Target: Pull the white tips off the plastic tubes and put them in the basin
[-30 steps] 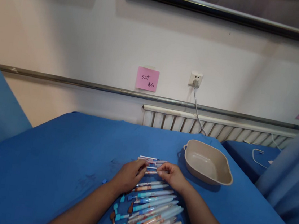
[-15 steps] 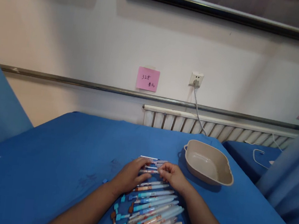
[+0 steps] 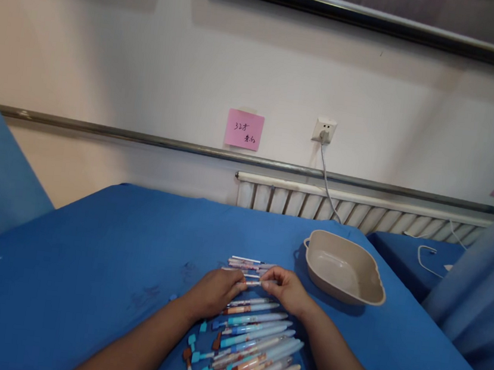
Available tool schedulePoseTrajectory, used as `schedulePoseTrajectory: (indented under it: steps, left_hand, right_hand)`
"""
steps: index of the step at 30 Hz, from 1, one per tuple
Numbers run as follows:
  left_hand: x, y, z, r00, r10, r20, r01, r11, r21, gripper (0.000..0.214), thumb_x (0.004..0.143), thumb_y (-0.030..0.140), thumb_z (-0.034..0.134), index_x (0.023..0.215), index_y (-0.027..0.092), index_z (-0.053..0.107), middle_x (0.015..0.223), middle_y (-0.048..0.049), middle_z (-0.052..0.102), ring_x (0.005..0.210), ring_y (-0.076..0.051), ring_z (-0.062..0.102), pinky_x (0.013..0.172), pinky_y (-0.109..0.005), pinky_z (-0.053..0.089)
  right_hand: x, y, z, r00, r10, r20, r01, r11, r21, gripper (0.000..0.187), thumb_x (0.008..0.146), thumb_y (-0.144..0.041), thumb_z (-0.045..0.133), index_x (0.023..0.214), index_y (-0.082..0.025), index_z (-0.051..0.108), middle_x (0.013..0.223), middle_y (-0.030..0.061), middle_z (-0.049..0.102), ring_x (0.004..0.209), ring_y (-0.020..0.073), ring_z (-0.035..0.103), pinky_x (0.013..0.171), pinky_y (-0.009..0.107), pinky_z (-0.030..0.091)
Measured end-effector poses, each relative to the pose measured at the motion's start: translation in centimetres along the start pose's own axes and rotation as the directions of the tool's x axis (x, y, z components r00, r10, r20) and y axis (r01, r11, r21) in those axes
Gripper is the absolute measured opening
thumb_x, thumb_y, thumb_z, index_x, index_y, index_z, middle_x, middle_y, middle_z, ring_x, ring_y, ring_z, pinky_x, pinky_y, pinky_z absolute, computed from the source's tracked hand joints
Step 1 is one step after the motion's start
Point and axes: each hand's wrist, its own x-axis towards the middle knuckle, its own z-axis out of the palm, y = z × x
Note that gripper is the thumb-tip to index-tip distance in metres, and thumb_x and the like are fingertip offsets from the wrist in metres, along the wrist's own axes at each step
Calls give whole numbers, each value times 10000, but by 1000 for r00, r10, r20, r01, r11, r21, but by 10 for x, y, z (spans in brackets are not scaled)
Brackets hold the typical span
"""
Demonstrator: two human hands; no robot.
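Blue cloth (image 3: 88, 231) over the table; pens everywhere. Left hand (image 3: 212, 290) has thumb and fingers closed on one end of a slim pen (image 3: 253, 283); right hand (image 3: 286, 289) pinches the other end. So the pen sits level between them, above the near row (image 3: 256, 318). White stick (image 3: 251, 276) runs alongside it, just beyond; can't tell if it's gripped or lying there. More pens (image 3: 244, 264) past the fingertips. Loose teal top (image 3: 192, 341) and brown top (image 3: 188, 355) left of the row; tan basin (image 3: 325, 283) to the right, apart from the hands.

Risks, my guess: an uneven pull or twist could make the pen slip or pop apart, and the stick could get knocked off. Left wrist hangs close to the small tops, so a careless drop could scatter them. Right forearm might brush the row and set pens rolling.
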Motion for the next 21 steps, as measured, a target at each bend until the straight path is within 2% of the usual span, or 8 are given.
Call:
schedulePoseTrajectory:
  steps: [5, 7, 11, 13, 18, 21]
  left_hand:
    - [-1, -3, 2, 1000, 20, 10, -20, 999, 44, 369, 937, 411, 316, 829, 207, 605, 778, -29, 645, 721, -179, 591, 647, -250, 401]
    - [0, -3, 1, 999, 53, 6, -53, 998, 26, 345, 940, 399, 323, 896, 216, 613, 849, -35, 649, 791, -183, 592, 706, -259, 416]
    - [2, 0, -1, 987, 130, -91, -134, 991, -30, 269, 920, 377, 398, 1055, 228, 576, 1034, -56, 605, 978, -197, 537, 849, -288, 399]
    - [3, 1, -1, 988, 112, -107, -118, 991, -60, 274, 930, 372, 374, 1021, 220, 583, 993, -51, 612, 950, -189, 543, 836, -283, 402]
    - [2, -1, 0, 1000, -21, -22, 19, 997, -73, 371, 936, 409, 326, 815, 191, 600, 768, -22, 614, 734, -169, 563, 683, -258, 419]
    - [2, 0, -1, 991, -9, -133, -6, 993, -117, 250, 875, 405, 473, 983, 203, 576, 941, -41, 609, 865, -188, 550, 769, -283, 426]
  right_hand:
    - [-1, -1, 2, 1000, 22, -8, -22, 1000, 16, 239, 667, -388, 677, 740, -167, 625, 663, -14, 589, 627, 127, 492, 621, 257, 381]
    - [-1, -2, 3, 999, 33, 7, -33, 998, 62, 273, 664, -422, 674, 719, -164, 604, 638, -18, 571, 588, 115, 473, 587, 248, 377]
    - [-1, -4, 4, 996, 75, 46, -80, 988, 129, 341, 674, -498, 644, 709, -167, 568, 607, -24, 561, 527, 99, 458, 539, 235, 368]
    - [-1, -6, 4, 997, 73, 40, -78, 988, 131, 353, 671, -512, 642, 719, -169, 573, 607, -27, 562, 525, 98, 461, 541, 235, 368]
    - [-1, -6, 3, 999, -10, -32, 12, 998, 69, 296, 646, -439, 687, 724, -164, 610, 680, -12, 598, 633, 121, 502, 639, 251, 390]
    - [-1, -5, 4, 999, 19, -49, -17, 999, 47, 287, 631, -421, 701, 733, -166, 617, 686, -11, 605, 623, 121, 500, 620, 247, 390]
